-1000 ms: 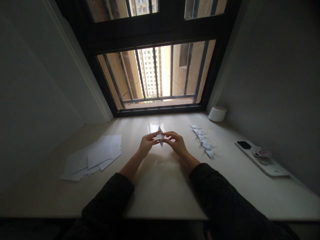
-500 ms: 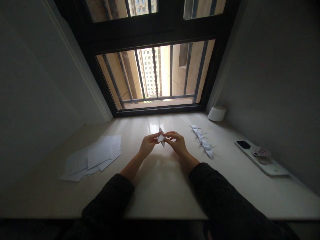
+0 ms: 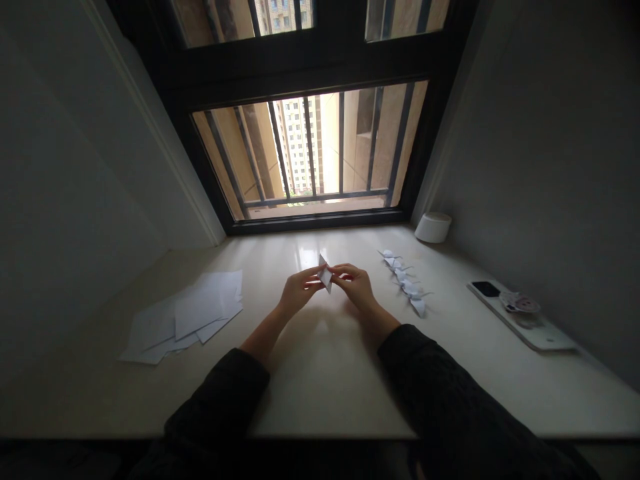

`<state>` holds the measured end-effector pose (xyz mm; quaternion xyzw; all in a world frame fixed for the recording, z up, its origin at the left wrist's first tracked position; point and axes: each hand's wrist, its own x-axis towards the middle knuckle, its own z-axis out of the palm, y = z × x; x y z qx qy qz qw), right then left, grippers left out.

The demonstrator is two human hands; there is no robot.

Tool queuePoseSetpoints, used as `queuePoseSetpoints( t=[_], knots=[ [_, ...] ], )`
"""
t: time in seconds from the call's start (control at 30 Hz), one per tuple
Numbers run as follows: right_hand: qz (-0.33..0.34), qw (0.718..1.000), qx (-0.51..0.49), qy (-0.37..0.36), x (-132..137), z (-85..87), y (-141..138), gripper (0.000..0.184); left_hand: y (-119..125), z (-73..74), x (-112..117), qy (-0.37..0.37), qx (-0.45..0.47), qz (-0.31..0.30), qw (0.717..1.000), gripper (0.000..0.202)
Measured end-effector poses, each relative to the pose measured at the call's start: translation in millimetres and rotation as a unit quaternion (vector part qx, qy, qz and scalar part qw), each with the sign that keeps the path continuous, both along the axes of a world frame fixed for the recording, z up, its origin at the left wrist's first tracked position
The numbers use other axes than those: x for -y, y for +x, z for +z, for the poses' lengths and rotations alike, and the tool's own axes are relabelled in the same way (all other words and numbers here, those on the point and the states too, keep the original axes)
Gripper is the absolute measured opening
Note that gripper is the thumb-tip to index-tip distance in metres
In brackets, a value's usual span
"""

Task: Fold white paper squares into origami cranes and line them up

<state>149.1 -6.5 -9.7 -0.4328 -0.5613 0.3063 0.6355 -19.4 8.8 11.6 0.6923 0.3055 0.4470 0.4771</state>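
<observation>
A small piece of folded white paper [image 3: 325, 274], shaped like a narrow diamond with pointed ends above and below, is held up between my two hands over the pale sill. My left hand [image 3: 299, 291] pinches its left edge between thumb and fingers. From the other side, my right hand [image 3: 354, 283] grips the right edge with thumb and fingertips. To the right of my hands stands a row of several small folded paper cranes [image 3: 404, 280]. Loose sheets of white paper [image 3: 200, 307] lie overlapping at the left.
A phone [image 3: 520, 317] with a round grip on its back lies at the right. In the back right corner stands a white cylindrical object [image 3: 433, 227]. A dark-framed window [image 3: 320, 220] with bars outside closes off the back of the sill [image 3: 325, 393].
The folded paper has turned slightly between my fingers, and its front now looks like a flatter diamond. My right thumb has shifted towards its right edge. Both hands stay in nearly the same place.
</observation>
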Motion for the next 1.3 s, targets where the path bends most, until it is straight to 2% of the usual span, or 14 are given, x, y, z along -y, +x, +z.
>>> queuePoseSetpoints(
  t=[0.23, 0.47, 0.7, 0.9, 1.07, 1.3],
  knots=[
    [0.057, 0.991, -0.093, -0.084, 0.6, 0.5, -3.6, 0.037, 4.0, 2.9, 1.9, -0.071, 0.092, 0.002, 0.993, 0.055],
    [0.127, 0.975, -0.158, -0.094, -1.1, -0.5, -3.9, 0.037, 1.1, 3.9, 2.7, -0.146, 0.117, -0.021, 0.982, 0.062],
    [0.167, 0.978, -0.096, -0.079, 2.9, 3.7, -2.4, 0.032, 0.7, 4.1, 3.9, -0.171, 0.107, -0.027, 0.979, 0.067],
    [0.155, 0.984, -0.034, -0.084, 5.1, 5.7, -0.6, 0.031, 0.7, 9.0, 5.0, -0.171, 0.110, -0.025, 0.979, 0.070],
    [0.150, 0.987, -0.009, -0.061, 2.4, 1.7, 1.1, 0.028, 0.6, 10.0, 4.3, -0.168, 0.111, -0.024, 0.979, 0.071],
    [0.181, 0.982, 0.040, -0.027, 2.9, 3.1, -0.8, 0.023, 0.6, 9.9, 4.1, -0.152, 0.098, -0.038, 0.983, 0.069]
  ],
)
